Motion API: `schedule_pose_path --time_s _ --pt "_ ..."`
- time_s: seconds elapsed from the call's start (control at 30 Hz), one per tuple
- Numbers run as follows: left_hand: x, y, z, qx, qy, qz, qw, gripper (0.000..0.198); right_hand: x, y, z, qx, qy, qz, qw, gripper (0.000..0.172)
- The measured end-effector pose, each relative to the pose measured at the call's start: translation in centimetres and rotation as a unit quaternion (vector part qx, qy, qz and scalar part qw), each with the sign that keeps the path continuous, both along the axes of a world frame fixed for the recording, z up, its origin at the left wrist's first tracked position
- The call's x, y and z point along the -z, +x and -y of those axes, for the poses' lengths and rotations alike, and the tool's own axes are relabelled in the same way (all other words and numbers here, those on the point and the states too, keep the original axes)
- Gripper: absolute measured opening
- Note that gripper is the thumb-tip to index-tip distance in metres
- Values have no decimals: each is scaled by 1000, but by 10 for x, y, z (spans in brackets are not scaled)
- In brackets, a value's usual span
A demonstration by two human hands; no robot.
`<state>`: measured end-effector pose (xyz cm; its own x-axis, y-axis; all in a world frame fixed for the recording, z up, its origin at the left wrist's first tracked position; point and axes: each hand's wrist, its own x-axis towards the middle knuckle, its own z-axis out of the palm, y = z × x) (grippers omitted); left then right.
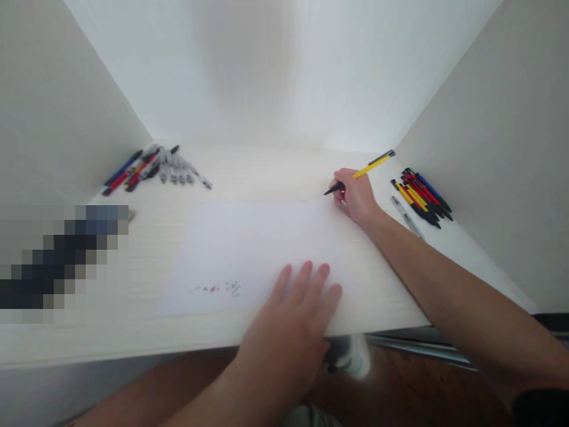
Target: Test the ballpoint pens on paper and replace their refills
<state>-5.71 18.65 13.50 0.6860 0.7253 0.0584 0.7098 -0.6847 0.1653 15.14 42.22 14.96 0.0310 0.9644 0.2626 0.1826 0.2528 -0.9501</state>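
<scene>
A yellow pen (368, 168) with a black grip and tip is held in my right hand (355, 193). Its dark tip points left, close to the far right corner of a white sheet of paper (249, 243); whether it touches the sheet I cannot tell. My left hand (296, 320) lies flat with fingers spread on the near right part of the sheet. Small dark and red marks (222, 289) show on the paper's near left area.
At the back left lies a pile of pens (162, 166), clear, red and blue ones among them. Several yellow, red and blue pens (422, 196) and a clear pen (406, 216) lie at the right. White walls (249, 71) enclose the tabletop (111, 332). A pixelated patch covers the left edge.
</scene>
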Motion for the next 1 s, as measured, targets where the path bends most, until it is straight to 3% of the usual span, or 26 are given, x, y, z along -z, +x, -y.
schedule_pose_path --time_s 0.1,0.23,0.33,0.4,0.5,0.87,1.0 --pt "-8 3 -1 -7 -2 9 1000 75 -4 2 -2 26 62 -5 998 45" --pt "-21 1 -8 4 -11 8 1000 83 -10 -1 5 14 153 24 988 39" --pt "-27 -1 -13 18 -20 15 1000 83 -16 1 12 72 218 118 966 48" --pt "-28 -2 -15 25 -20 22 999 81 -19 3 14 59 245 165 954 60" --pt "-26 -3 -17 26 -11 34 999 78 -23 6 15 15 251 167 953 70" --pt "-13 -3 -19 33 20 102 994 78 -25 -5 31 -45 197 233 951 71" --pt "-12 -3 -19 21 17 194 981 72 -21 -14 36 -88 230 314 917 63"
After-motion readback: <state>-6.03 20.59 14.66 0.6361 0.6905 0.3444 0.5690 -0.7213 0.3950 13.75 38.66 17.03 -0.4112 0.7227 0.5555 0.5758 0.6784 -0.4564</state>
